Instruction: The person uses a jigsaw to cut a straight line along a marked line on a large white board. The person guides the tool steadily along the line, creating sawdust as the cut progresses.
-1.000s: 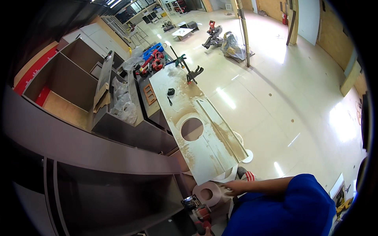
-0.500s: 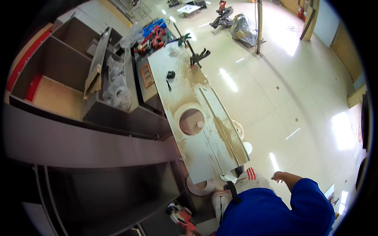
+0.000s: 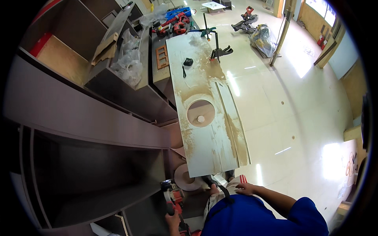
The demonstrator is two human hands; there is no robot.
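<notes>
The red power tool (image 3: pixel 173 198) sits low at the bottom of the view, just below the near end of the long white board (image 3: pixel 208 118), and the left hand (image 3: pixel 172 218) has its fingers wrapped around the tool's handle, holding it upright and off to the side of the board rather than on it. The right hand (image 3: pixel 245 189) rests near the person's hip, just under the board's near edge; its fingers look loosely spread, gripping nothing that can be made out. A round cut-out disc (image 3: pixel 185 177) lies just beside the tool, below the board's end, and seems to match the round hole (image 3: pixel 201 112) in the middle of the sawdust-covered board. Farther up, two clamps (image 3: pixel 218 49) pin the far end down, probably so that the board stays put while it is being cut. A small black gadget (image 3: pixel 188 62) lies loose on the board near them. To the left stand open grey cabinets (image 3: pixel 98 129), and to the right is glossy floor (image 3: pixel 299 118).
</notes>
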